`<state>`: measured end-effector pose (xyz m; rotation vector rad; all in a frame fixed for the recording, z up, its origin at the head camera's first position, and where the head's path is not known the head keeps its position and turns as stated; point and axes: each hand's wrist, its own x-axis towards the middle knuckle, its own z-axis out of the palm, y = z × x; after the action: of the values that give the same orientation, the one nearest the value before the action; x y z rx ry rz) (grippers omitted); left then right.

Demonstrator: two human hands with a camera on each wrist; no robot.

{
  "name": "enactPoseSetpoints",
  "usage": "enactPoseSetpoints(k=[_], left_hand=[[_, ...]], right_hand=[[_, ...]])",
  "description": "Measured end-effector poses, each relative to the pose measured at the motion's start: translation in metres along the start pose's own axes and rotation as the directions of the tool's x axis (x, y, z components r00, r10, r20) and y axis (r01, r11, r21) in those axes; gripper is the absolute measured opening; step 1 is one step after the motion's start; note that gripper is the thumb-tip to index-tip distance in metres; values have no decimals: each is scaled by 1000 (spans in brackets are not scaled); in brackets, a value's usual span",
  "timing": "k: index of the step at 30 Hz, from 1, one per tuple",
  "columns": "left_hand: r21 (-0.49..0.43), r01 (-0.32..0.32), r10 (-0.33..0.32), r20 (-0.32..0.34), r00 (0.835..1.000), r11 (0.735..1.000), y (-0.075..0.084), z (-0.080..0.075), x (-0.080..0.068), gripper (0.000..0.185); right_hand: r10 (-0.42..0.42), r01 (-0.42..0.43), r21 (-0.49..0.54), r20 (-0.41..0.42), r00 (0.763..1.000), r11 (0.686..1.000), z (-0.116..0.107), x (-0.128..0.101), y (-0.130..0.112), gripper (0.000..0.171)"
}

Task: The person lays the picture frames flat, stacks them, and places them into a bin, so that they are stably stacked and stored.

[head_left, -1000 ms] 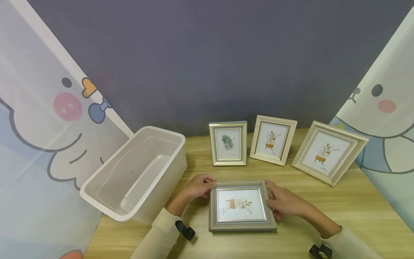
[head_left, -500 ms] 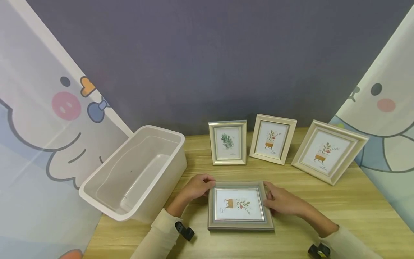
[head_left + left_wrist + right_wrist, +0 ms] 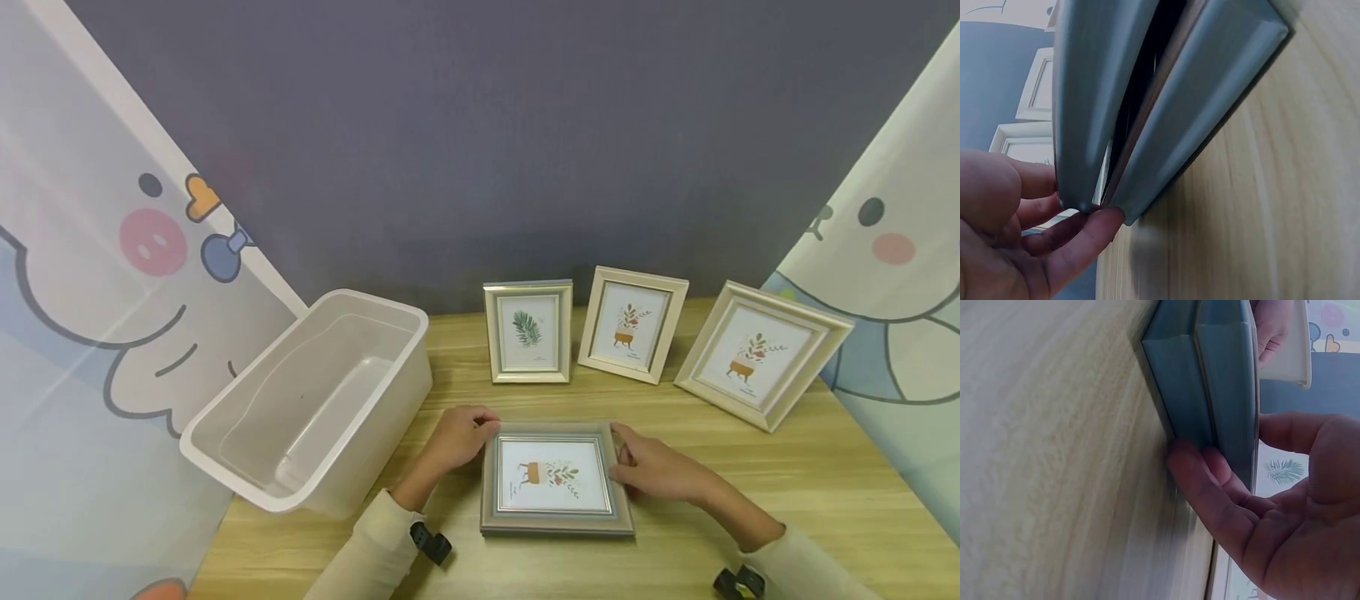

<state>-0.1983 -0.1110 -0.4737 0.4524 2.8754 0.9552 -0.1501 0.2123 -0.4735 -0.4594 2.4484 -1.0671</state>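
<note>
Here the grey picture frame [image 3: 556, 477] lies flat on the wooden table [image 3: 787, 492], between both hands. The left hand [image 3: 456, 437] pinches its far left corner; the right hand [image 3: 654, 468] grips its right edge, fingers curled against the side. A white bin [image 3: 225, 450] sits just left.

Pale wood-grain tabletop [image 3: 787, 483], matt. Smooth grey picture frame [image 3: 555, 523] with satin sheen, glossy silver inner trim. Glossy white plastic bin [image 3: 315, 400]. Cream standing frames [image 3: 633, 323], matt.
</note>
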Motion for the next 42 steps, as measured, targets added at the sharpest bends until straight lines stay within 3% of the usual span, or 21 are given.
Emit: enactPoseSetpoints(k=[17, 24, 28, 34, 42], left_hand=[[-28, 20, -17, 94, 995, 999, -6, -1, 4, 14], [-52, 36, -30, 100, 995, 998, -7, -9, 7, 32], [-90, 56, -50, 71, 996, 994, -2, -18, 14, 36], [-141, 76, -73, 27, 997, 987, 8, -28, 29, 40], [-276, 138, -156, -45, 987, 951, 10, -31, 50, 40]], right_hand=[[-29, 29, -4, 37, 999, 1000, -5, -1, -1, 83], [-6, 8, -50, 53, 999, 999, -22, -2, -6, 80], [0, 0, -99, 4, 1000, 995, -36, 0, -12, 72], [-74, 63, -133, -78, 994, 989, -52, 9, -19, 64], [-136, 113, -102, -255, 957, 988, -66, 32, -26, 47]])
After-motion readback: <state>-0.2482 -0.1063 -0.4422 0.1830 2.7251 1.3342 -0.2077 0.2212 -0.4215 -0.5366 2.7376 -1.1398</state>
